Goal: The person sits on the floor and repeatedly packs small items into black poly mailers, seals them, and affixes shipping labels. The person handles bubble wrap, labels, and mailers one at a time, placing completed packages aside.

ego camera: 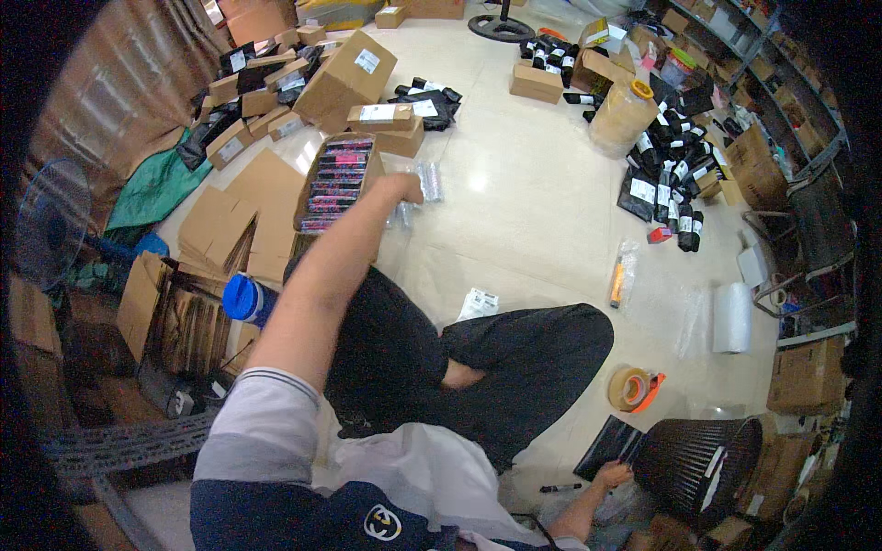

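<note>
My left hand (406,187) reaches out over the floor, beside clear bubble-wrap pieces (430,180) at the right of an open cardboard box (375,172) of pink and dark packets; whether it grips the wrap is hidden. My right hand (613,475) is low at the right, at the edge of a black plastic mailer (610,448); its fingers look bent, and their hold is unclear. A black marker (561,488) lies left of that hand. A tape dispenser with clear tape (634,389) rests above the mailer. Printed labels (478,304) lie in front of my crossed legs.
Cardboard parcels (348,79) are heaped at the upper left, black wrapped parcels (679,162) at the upper right. A ribbed dark bin (689,461) stands by my right hand. A bubble-wrap roll (731,317), an orange cutter (616,281) and a blue-lidded container (242,297) are around me.
</note>
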A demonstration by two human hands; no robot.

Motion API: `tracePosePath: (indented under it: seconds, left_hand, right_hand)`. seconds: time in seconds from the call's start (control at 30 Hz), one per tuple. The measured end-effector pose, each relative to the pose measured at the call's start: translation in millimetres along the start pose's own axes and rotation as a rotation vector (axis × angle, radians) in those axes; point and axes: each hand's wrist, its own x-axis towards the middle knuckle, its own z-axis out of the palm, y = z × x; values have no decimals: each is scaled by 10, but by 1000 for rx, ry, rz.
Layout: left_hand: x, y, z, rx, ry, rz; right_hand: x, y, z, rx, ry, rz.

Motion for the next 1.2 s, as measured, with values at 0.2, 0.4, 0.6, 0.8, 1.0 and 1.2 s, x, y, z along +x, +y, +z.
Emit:
tracePosePath:
  seconds: [0.2, 0.4, 0.6, 0.8, 1.0, 1.2]
  left_hand:
    - [583, -115, 1209, -266, 323, -237]
    - [779, -284, 1331, -262, 544, -294]
    - [863, -64, 1447, -379, 700, -365]
    - [791, -155, 1428, -486, 902, -248]
    - [294, 163, 1000, -739, 874, -43]
    - [102, 449, 1010, -1004, 1012, 149]
  right_hand:
    - [143, 75, 206, -2, 112, -95]
    - [162, -17, -126, -221, 210, 56]
    - [439, 165, -523, 925, -182, 169]
    - [341, -917, -1904, 1546, -214, -31]
    - [-327, -3533, -2832, 1529, -307, -454]
    - [-1803, -5745, -1746, 918, 2, -1428]
